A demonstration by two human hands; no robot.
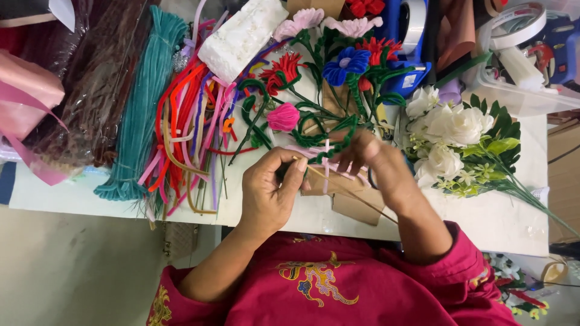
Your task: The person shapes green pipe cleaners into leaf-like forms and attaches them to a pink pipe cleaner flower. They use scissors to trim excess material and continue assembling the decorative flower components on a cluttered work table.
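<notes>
Wrapping a pipe-cleaner flower stem
Left hand (269,193) pinches stick (347,192); right hand (377,160) pinches pink cleaner (326,158); next likely another tight turn.

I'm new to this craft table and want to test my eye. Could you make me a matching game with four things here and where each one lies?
Things:
1. teal bundle
2. white bouquet
3. blue flower
4. thin stick

Places:
A. on the table's right side
B. between the two hands
C. far left among the fuzzy stems
D. top centre, among red and pink blooms

Pairs: 1-C, 2-A, 3-D, 4-B
</notes>
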